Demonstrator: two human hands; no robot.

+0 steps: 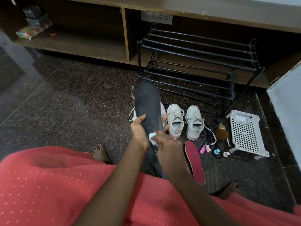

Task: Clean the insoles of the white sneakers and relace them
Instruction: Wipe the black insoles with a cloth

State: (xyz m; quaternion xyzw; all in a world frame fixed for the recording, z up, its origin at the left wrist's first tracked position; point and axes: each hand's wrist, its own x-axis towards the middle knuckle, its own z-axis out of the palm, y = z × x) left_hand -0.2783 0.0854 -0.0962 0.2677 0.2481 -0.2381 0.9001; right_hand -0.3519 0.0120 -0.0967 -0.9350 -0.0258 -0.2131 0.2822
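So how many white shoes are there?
2 in plain view, side by side before the black rack: the left shoe and the right shoe. A white shape with laces peeks from behind the dark insole that the left hand holds, maybe a third shoe.

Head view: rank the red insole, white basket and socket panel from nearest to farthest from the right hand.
1. Red insole, on the floor just beside the right hand.
2. White basket, farther right on the floor.
3. Socket panel, far ahead under the counter.

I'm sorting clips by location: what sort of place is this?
Probably a room in a home: a black shoe rack on a speckled stone floor, beside a wooden shelf unit.
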